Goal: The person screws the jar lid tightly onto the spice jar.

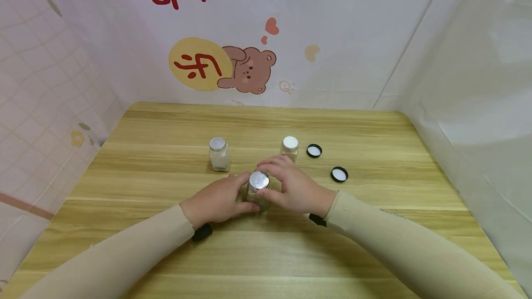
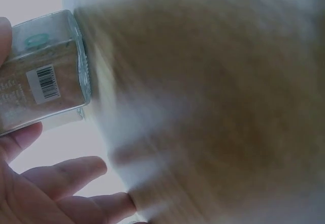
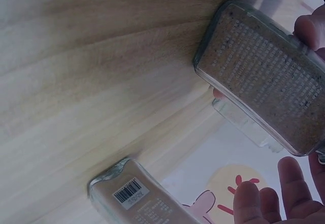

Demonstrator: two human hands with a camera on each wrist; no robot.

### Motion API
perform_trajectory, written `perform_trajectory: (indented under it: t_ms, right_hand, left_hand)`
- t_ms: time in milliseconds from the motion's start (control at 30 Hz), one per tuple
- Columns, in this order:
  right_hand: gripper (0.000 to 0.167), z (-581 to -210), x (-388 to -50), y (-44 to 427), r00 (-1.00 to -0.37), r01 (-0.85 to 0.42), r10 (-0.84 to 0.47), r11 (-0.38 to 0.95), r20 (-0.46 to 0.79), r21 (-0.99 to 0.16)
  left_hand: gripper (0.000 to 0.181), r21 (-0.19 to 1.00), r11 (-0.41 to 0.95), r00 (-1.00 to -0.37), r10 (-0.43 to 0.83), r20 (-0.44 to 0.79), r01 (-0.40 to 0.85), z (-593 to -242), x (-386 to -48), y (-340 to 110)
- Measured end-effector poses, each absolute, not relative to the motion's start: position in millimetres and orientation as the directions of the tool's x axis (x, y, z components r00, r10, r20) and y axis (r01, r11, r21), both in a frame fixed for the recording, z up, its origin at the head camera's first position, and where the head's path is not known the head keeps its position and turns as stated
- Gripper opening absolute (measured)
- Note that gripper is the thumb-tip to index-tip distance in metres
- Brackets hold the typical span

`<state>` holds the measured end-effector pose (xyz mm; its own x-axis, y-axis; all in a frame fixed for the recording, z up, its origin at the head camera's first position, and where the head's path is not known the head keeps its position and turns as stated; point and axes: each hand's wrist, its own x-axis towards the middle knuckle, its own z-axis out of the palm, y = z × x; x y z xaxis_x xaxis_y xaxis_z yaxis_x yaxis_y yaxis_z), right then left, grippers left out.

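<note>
A square glass jar (image 1: 259,181) with a silvery top stands upright on the table between both hands. The left hand (image 1: 216,201) grips its left side, thumb at the near side and forefinger at the far side. Around the upper right side curl the thumb and fingers of the right hand (image 1: 300,188). In the left wrist view the jar (image 2: 45,76) shows a barcode label, with other fingers of the left hand (image 2: 61,188) spread beside it. Brownish, speckled contents fill the jar (image 3: 264,76) in the right wrist view, above the fingers of the right hand (image 3: 297,196).
A second jar (image 1: 219,155) with a pale top stands at the back left. Just behind the right hand is a third jar (image 1: 290,146), white-topped and partly hidden. Two black lids (image 1: 314,151) (image 1: 339,174) with white insides lie to the right on the wooden table (image 1: 266,262).
</note>
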<state>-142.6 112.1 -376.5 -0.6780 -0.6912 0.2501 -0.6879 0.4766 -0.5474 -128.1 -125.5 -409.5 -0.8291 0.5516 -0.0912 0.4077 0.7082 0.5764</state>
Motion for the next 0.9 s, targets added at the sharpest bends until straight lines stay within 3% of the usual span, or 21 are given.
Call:
perform_trajectory:
  t_ms: [333,900]
  right_hand:
    - [0.045,-375.7,-141.9,111.8,-0.677,-0.691,-0.692,0.481,0.251,-0.539]
    - [0.047,-375.5,-141.0,111.5,-0.688,-0.681,-0.687,0.497,0.235,-0.538]
  left_hand:
    - [0.057,0.605,0.698,-0.848,0.525,-0.070,0.383,-411.5,-127.0,-125.8]
    - [0.073,0.596,0.724,-0.846,0.516,-0.136,0.346,-410.6,-127.6,-124.8]
